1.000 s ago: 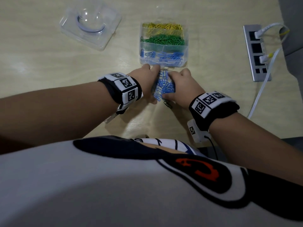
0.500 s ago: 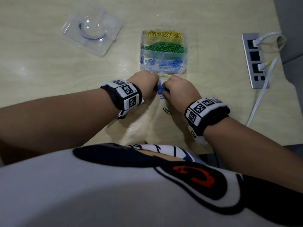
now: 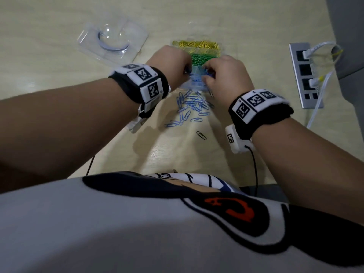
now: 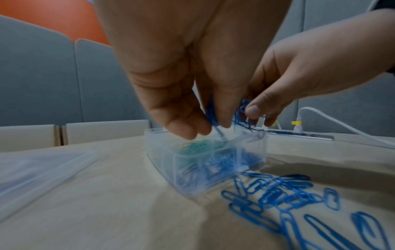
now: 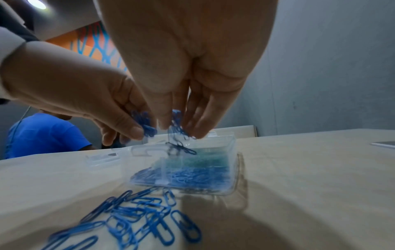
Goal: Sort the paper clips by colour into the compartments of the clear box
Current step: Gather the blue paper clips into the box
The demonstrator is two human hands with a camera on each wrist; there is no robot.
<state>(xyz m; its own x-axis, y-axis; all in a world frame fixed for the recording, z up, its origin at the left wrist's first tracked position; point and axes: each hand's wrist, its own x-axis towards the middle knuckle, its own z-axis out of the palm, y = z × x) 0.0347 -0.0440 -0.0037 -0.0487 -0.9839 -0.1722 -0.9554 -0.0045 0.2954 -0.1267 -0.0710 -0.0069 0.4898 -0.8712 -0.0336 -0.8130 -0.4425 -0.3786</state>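
The clear box [image 3: 218, 53] holds yellow clips [image 3: 197, 44] at the far end, green clips [image 3: 199, 58] in the middle and blue clips [image 3: 194, 80] nearest me. My left hand [image 3: 187, 70] and right hand [image 3: 205, 75] hover side by side over the near compartment. Each pinches a small bunch of blue paper clips [image 4: 211, 115] [image 5: 177, 125] just above the box [image 4: 192, 169]; a few clips dangle into it. Several loose blue clips [image 3: 189, 109] lie on the table in front of the box, also visible in the right wrist view [image 5: 138, 216]. One black clip [image 3: 201, 135] lies apart, closer to me.
A clear plastic lid [image 3: 113, 41] lies at the back left. A grey power strip [image 3: 305, 75] with white cables [image 3: 319, 99] lies along the right side. The table edge runs close to my torso. A person in a blue shirt [image 5: 42, 133] sits beyond the table.
Both hands lifted off the table with blue clips and moved forward over the box's near compartment. The pile they covered now lies uncovered and scattered.
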